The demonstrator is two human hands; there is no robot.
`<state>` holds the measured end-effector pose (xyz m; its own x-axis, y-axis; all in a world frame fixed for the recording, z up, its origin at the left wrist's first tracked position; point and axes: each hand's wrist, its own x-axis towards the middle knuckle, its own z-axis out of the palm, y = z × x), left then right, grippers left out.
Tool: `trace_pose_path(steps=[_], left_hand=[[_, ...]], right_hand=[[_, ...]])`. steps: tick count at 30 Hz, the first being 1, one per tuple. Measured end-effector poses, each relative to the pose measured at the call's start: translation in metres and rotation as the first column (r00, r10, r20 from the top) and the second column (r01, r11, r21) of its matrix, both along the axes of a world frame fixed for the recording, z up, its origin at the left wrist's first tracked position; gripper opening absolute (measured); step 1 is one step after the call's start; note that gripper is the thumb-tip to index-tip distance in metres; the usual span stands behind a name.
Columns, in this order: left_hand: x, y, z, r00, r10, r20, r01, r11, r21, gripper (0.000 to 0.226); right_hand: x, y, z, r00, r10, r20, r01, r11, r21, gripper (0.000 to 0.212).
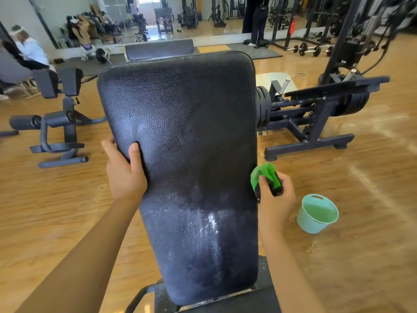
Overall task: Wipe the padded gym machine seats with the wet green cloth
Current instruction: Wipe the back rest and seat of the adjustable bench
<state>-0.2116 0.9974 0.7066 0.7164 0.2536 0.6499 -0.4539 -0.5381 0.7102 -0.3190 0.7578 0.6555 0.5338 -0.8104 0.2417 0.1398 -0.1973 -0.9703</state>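
Left hand (125,175) grips the left edge of the pad (180,132), with the thumb flat on the face and the fingers curled round behind. Right hand (274,199) is closed round the bunched cloth (264,175) and holds it against the pad's right edge, roughly halfway up. Something dark shows in the bundle under the green. Cannot tell if it is part of the cloth.

Pad: tilted up, black grained vinyl. Centre and right look dark and damp. Lower middle carries a pale, streaky film (212,224). The strip by the left thumb looks dull, probably unwiped. Judgement: face partly done, right edge now in hand.

Bucket (309,224) stands on the floor (361,245), to the right of the right hand and apart from the pad.

What could go wrong from here:
1. The cloth is wadded small. A wad touches only a narrow patch, so strokes may leave gaps and smear the film about rather than lift it.
2. Wet vinyl is slick. If the left hand slides, the bracing goes. Whether the pad could then swing I cannot tell, as its hinge is hidden.
3. A wet cloth held past the edge can drip onto the wood floor, leaving a slippery spot by the frame.
4. The bucket is close enough that a wide sweep of the arm or a sidestep could tip it.
5. The left thumb covers a patch that gets missed unless that hand shifts.
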Motion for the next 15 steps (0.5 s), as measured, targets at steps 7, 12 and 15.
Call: trace_pose_path(steps=[7,12,15], left_hand=[[0.000,0.000,0.000,1.000,-0.007,0.007,0.007,1.000,0.007,0.050],[-0.001,-0.001,0.000,1.000,-0.008,0.002,0.008,1.000,-0.002,0.047],[-0.001,0.000,0.000,1.000,-0.010,0.005,0.010,1.000,0.000,0.048]], right_hand=[[-0.012,-0.002,-0.029,0.996,0.021,-0.082,-0.010,0.992,0.130,0.011],[-0.020,-0.006,-0.050,0.987,0.036,-0.156,-0.009,0.985,0.170,0.010],[-0.026,-0.005,-0.062,0.978,0.033,-0.204,0.006,0.983,0.185,0.012]])
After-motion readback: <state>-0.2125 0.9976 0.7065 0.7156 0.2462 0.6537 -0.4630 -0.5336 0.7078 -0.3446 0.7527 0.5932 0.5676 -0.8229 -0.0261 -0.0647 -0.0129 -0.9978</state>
